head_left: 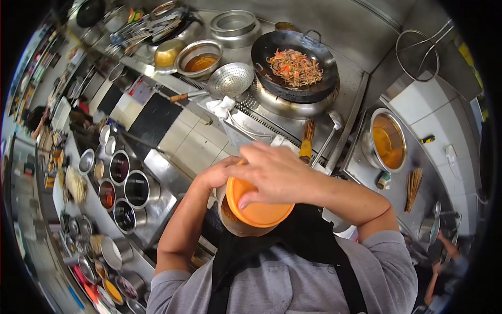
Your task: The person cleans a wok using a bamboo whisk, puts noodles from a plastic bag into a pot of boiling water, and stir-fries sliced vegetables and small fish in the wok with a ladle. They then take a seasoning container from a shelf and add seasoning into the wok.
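Observation:
Close to my chest is a pale, see-through tub (224, 210) with something brown inside. An orange lid (264, 212) sits tilted across its top, leaving part of the mouth uncovered. My right hand (272, 175) grips this lid, thumb on top and fingers over the far edge. My left hand (215, 174) is wrapped round the tub's far left side; most of its fingers are hidden behind the tub and my right hand. Ahead, a black wok (295, 65) on the stove holds shredded food (295, 68) in brown and orange-red.
Left of the wok are a perforated strainer (230, 80) and a metal bowl of amber liquid (200, 58). A brush (307, 141) and ladle (334, 120) lie nearer me. Another bowl of liquid (387, 140) stands right. Steel pots (137, 188) fill the left counter. Other people appear at the edges.

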A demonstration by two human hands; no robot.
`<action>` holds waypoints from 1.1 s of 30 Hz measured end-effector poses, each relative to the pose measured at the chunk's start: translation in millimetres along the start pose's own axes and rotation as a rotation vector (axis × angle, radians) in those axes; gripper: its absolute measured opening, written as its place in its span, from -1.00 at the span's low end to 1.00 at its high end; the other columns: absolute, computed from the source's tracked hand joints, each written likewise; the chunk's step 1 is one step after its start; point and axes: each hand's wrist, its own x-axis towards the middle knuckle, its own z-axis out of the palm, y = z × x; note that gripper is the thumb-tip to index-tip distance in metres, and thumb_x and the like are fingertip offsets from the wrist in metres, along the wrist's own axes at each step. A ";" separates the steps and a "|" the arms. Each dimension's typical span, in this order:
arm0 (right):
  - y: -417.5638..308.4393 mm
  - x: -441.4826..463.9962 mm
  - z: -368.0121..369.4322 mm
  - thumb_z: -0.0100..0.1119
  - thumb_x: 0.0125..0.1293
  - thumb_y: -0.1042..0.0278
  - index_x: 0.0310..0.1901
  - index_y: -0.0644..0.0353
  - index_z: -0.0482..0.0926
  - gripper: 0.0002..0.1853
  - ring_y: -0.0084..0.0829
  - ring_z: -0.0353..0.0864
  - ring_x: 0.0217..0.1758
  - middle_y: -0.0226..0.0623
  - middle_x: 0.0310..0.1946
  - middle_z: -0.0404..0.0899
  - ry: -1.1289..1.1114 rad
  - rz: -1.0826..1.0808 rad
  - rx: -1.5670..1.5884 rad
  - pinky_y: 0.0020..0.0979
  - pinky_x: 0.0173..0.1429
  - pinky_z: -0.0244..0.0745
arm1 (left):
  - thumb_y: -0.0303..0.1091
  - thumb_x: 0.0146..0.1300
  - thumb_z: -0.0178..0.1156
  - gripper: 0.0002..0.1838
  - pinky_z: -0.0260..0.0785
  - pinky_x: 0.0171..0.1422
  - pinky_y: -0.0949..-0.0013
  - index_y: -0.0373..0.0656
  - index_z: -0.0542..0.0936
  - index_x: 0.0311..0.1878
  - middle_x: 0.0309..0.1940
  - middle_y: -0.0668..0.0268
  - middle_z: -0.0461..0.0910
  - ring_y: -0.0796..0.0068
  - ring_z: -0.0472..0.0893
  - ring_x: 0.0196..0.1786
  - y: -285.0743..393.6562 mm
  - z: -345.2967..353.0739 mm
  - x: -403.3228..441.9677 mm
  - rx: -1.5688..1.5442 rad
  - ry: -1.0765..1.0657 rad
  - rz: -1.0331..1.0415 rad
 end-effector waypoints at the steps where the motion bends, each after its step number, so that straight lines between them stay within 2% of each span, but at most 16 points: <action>1: 5.7 18.4 -4.1 0.48 0.05 -0.03 0.12 -0.02 0.57 -0.40 -0.18 0.57 -0.12 -0.25 -0.12 0.45 0.084 -0.056 -0.131 -0.22 -0.05 0.50 | -0.15 0.43 0.10 -0.53 0.33 0.37 0.29 -0.26 0.52 0.27 0.21 0.13 0.56 0.33 0.51 0.26 0.8 -17.7 2.8 0.023 -0.004 0.000; 4: 31.5 73.9 1.7 0.50 0.05 -0.02 -0.07 0.07 0.63 -0.51 -0.30 0.50 -0.21 -0.35 -0.24 0.44 0.241 -0.137 -0.238 -0.36 -0.08 0.44 | -0.20 0.43 0.08 -0.54 0.31 0.39 0.31 -0.25 0.52 0.28 0.22 0.14 0.55 0.34 0.51 0.26 49.0 -57.1 -10.8 -0.062 -0.043 -0.006; 6: 60.4 102.8 9.7 0.50 0.10 0.04 -0.16 0.12 0.58 -0.58 -0.43 0.52 -0.21 -0.36 -0.27 0.48 -0.057 0.047 0.389 -0.39 -0.11 0.44 | -0.28 0.43 0.02 -0.52 0.29 0.41 0.33 -0.22 0.46 0.36 0.22 0.15 0.55 0.34 0.50 0.28 71.7 -88.1 -14.1 0.026 -0.165 0.068; 7: 74.3 108.0 11.4 0.37 0.28 0.15 -0.23 0.11 0.55 -0.75 -0.50 0.50 -0.22 -0.38 -0.33 0.51 0.022 0.099 0.571 -0.38 -0.12 0.42 | -0.38 0.41 -0.03 -0.40 0.26 0.44 0.32 -0.15 0.26 0.52 0.26 0.12 0.51 0.33 0.48 0.29 70.7 -97.5 -17.6 -0.052 -0.117 0.101; 10: 121.6 105.8 29.6 0.14 0.49 0.21 -0.06 0.11 0.52 -0.83 -0.56 0.59 -0.12 -0.48 -0.19 0.58 0.637 0.307 1.309 -0.46 -0.01 0.55 | -0.42 0.39 -0.03 -0.25 0.24 0.45 0.29 -0.06 -0.01 0.62 0.36 0.06 0.40 0.31 0.46 0.32 47.4 -135.7 -7.8 -0.149 -0.203 0.165; 11: 117.6 116.8 25.4 0.11 0.51 0.25 -0.03 0.11 0.52 -0.84 -0.52 0.63 -0.12 -0.44 -0.17 0.59 0.981 0.547 1.355 -0.43 -0.04 0.60 | -0.45 0.38 -0.02 -0.17 0.23 0.47 0.25 -0.01 -0.15 0.64 0.47 0.03 0.24 0.29 0.43 0.37 55.4 -144.4 -11.5 -0.238 -0.259 0.155; 14: 151.9 108.1 41.8 0.18 0.48 0.28 -0.19 0.16 0.45 -0.83 -0.58 0.46 -0.35 -0.44 -0.33 0.49 1.109 0.587 0.881 -0.47 -0.22 0.49 | -0.44 0.39 0.06 -0.16 0.23 0.48 0.21 -0.11 -0.15 0.63 0.53 0.10 0.16 0.16 0.48 0.35 49.0 -162.6 -3.3 -0.338 -0.198 0.269; 16: 130.9 118.1 53.0 0.25 0.43 0.26 -0.26 0.19 0.39 -0.75 -0.59 0.34 -0.36 -0.44 -0.41 0.42 0.875 0.688 0.276 -0.47 -0.23 0.40 | -0.47 0.35 0.11 -0.13 0.25 0.47 0.23 -0.10 -0.13 0.62 0.52 0.12 0.16 0.23 0.49 0.34 57.7 -168.8 4.7 -0.228 -0.099 0.216; 18: 106.1 136.6 73.3 0.29 0.39 0.25 -0.21 0.20 0.42 -0.74 -0.53 0.36 -0.29 -0.38 -0.40 0.41 0.748 0.582 0.440 -0.42 -0.13 0.40 | -0.44 0.40 0.15 -0.16 0.30 0.42 0.26 -0.07 -0.10 0.61 0.50 0.16 0.15 0.33 0.45 0.34 43.3 -173.4 23.3 -0.193 -0.106 0.385; 19: 90.4 143.2 68.2 0.32 0.36 0.25 -0.19 0.19 0.44 -0.74 -0.48 0.43 -0.26 -0.34 -0.36 0.44 0.629 0.642 0.416 -0.39 -0.11 0.43 | -0.39 0.44 0.15 -0.33 0.35 0.35 0.32 -0.13 0.12 0.54 0.36 0.23 0.38 0.43 0.53 0.22 40.6 -172.0 26.2 -0.275 -0.092 0.333; 20: 72.5 149.8 51.9 0.34 0.33 0.24 -0.16 0.18 0.46 -0.73 -0.42 0.49 -0.23 -0.29 -0.33 0.46 0.512 0.692 0.394 -0.36 -0.10 0.45 | -0.39 0.44 0.15 -0.33 0.35 0.35 0.32 -0.13 0.12 0.54 0.36 0.23 0.38 0.43 0.53 0.22 39.5 -174.0 28.2 -0.280 -0.100 0.317; 22: 59.0 154.7 29.7 0.34 0.30 0.24 -0.16 0.17 0.48 -0.74 -0.35 0.55 -0.19 -0.25 -0.33 0.48 0.657 0.568 0.152 -0.31 -0.08 0.49 | -0.35 0.47 0.13 -0.52 0.41 0.28 0.35 -0.19 0.36 0.41 0.14 0.28 0.57 0.50 0.56 0.13 41.1 -181.3 30.2 -0.279 -0.117 0.047; 24: 51.2 156.3 13.5 0.34 0.27 0.24 -0.15 0.16 0.50 -0.74 -0.27 0.60 -0.15 -0.21 -0.32 0.50 0.792 0.418 -0.093 -0.26 -0.06 0.53 | -0.31 0.49 0.12 -0.61 0.44 0.23 0.37 -0.24 0.49 0.30 0.01 0.31 0.63 0.53 0.57 0.09 47.7 -180.9 31.7 -0.308 -0.056 0.036; 29: 50.2 157.5 9.5 0.32 0.22 0.30 -0.13 0.11 0.65 -0.79 -0.21 0.68 -0.29 -0.27 -0.28 0.64 -0.216 0.233 -0.141 -0.22 -0.21 0.61 | -0.31 0.51 0.08 -0.61 0.45 0.18 0.37 -0.26 0.45 0.31 0.05 0.29 0.62 0.52 0.58 0.06 53.4 -201.2 50.9 -0.231 0.043 -0.034; 30: 63.2 161.8 2.8 0.32 0.22 0.30 -0.13 0.11 0.65 -0.79 -0.21 0.68 -0.29 -0.27 -0.28 0.64 -0.198 0.225 -0.162 -0.22 -0.21 0.61 | -0.31 0.51 0.08 -0.61 0.45 0.18 0.37 -0.26 0.45 0.31 0.05 0.29 0.62 0.52 0.58 0.06 56.4 -204.3 53.4 -0.210 0.046 -0.014; 33: 132.0 176.2 -20.4 0.24 0.30 0.25 -0.24 0.17 0.66 -0.83 -0.14 0.70 -0.28 -0.17 -0.32 0.68 0.455 0.189 0.106 -0.21 -0.21 0.58 | -0.29 0.50 0.08 -0.61 0.46 0.16 0.37 -0.26 0.46 0.30 0.04 0.29 0.62 0.51 0.58 0.05 48.2 -211.5 43.4 -0.252 0.271 0.029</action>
